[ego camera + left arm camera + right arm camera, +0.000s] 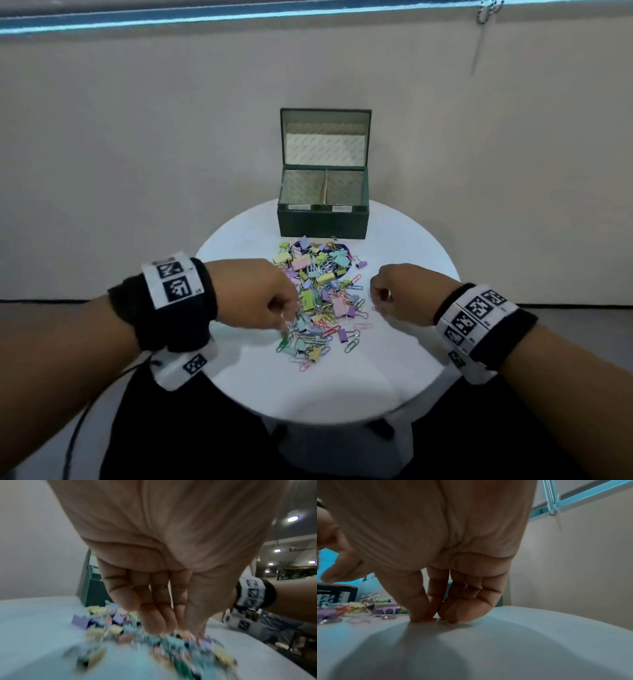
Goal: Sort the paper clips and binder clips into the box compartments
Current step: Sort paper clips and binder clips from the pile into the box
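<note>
A heap of pastel paper clips and binder clips [322, 294] lies mid-table in front of an open green box [323, 222], whose divider [324, 188] splits it into two compartments; no clips show in either. My left hand [286, 315] points down at the heap's left edge. In the left wrist view its fingertips [154, 626] and thumb bunch together on a clip in the blurred heap [120, 628]. My right hand [376, 303] is just right of the heap. Its thumb and fingers pinch a small pinkish-orange paper clip [430, 618] against the table.
The round white table [308, 387] has bare surface in front of the heap and to both sides. The box lid stands upright at the back, against a beige wall. A blind's bead chain [484, 13] hangs at the top right.
</note>
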{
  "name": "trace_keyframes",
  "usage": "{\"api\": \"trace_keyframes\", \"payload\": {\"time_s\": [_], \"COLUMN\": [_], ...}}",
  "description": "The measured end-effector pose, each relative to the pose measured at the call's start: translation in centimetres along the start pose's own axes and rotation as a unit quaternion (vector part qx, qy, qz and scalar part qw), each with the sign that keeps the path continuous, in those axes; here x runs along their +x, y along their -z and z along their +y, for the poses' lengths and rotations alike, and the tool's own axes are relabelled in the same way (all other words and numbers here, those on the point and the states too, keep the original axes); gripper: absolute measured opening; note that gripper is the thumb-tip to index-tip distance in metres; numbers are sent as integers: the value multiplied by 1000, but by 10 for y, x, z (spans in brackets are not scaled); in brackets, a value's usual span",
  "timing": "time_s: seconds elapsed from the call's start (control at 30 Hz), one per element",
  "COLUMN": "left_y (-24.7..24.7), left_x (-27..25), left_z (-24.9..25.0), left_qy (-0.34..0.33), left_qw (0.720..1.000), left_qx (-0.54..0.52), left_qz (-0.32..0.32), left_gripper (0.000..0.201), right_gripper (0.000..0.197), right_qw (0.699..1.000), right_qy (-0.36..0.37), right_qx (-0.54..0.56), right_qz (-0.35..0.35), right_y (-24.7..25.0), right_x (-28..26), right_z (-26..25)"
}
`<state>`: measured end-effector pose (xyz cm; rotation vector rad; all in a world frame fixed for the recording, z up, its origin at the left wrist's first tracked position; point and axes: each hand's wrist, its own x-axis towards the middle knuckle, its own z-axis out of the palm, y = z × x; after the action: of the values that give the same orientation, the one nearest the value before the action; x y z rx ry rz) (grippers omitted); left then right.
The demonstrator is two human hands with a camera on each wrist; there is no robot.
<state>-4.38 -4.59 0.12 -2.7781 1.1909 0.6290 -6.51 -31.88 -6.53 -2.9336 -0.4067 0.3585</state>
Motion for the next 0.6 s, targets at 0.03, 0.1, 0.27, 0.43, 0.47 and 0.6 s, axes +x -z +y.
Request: {"api": "trace_keyframes", "payload": {"time_s": [0.03, 0.1, 0.27, 0.43, 0.47, 0.6], "left_y": [-11, -31, -51, -55, -56, -56], "left_x": [-6, -10, 0, 8, 9, 9], "left_z": [1, 3, -2, -11, -13, -14], "left_qy": [1, 9, 73, 80, 81, 80], "left_qw": [1000, 999, 994, 993, 992, 988], "left_qx": [15, 44, 17, -29, -43, -104], "left_qz": [-10, -1, 75, 85, 85, 77], "left_gripper": [15, 24, 29, 18, 17, 17], "right_gripper": [10, 12, 13, 27, 27, 17], "right_qw": [1000, 999, 999, 980, 981, 994], "right_qy": [0, -11, -11, 33, 33, 9], "right_qx": [-12, -28, 2, 188, 192, 102], "right_qz": [6, 11, 47, 47, 25, -33], "right_y": [-1, -4, 0, 7, 8, 4], "right_x": [0, -2, -11, -21, -23, -25], "right_z": [-1, -6, -14, -20, -23, -33]}}
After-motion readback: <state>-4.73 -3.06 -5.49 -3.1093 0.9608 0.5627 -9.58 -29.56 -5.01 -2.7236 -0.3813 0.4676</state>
